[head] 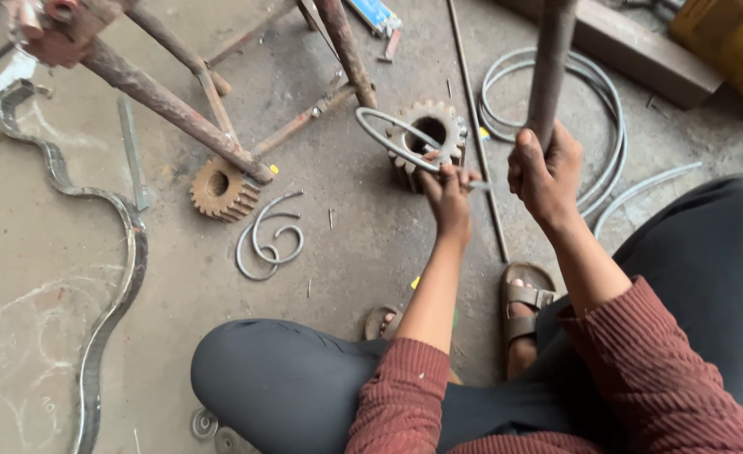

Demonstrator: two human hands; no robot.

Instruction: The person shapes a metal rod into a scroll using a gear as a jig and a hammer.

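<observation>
My left hand (449, 197) grips a bent grey metal rod loop (388, 139) by its end, holding the loop over a rusty gear (429, 134) that stands on the concrete floor. My right hand (544, 172) is closed around a thick rusty metal bar (550, 67) that rises upright out of the top of the view. Both hands sit close together just right of the gear. My knees in dark trousers and my sandalled foot (523, 307) are below.
A second rusty gear (223, 190) lies under a rusty pipe frame (170, 105). A curled scroll piece (269, 238) rests on the floor. A wavy flat metal strip (128, 244) runs down the left. Coiled grey rod (607, 143) and a long thin rod (476, 126) lie right.
</observation>
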